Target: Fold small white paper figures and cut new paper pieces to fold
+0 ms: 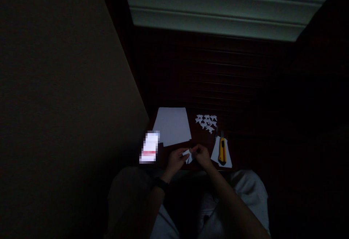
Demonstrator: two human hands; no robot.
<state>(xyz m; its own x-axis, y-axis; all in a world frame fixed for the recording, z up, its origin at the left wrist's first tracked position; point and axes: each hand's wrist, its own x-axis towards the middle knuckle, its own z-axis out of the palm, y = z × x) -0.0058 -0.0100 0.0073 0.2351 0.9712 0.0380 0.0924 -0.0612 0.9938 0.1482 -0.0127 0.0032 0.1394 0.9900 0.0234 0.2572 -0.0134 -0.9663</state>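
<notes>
A small folded piece of white paper (188,156) is held between both hands near the table's front edge. My left hand (176,159) is closed on its left side, with a dark band around the wrist. At the paper's upper right, my right hand (201,155) pinches it with the fingertips. The finer folds are too dark and small to make out. To the right of my right hand, a yellow utility knife (222,151) rests on several white paper pieces (229,162).
A stack of white sheets (173,125) lies at the back left of the dark table. Several small folded paper shapes (207,122) are grouped at the back right. A lit, blurred-out screen (149,148) lies at the left edge. A wall (68,86) rises close on the left.
</notes>
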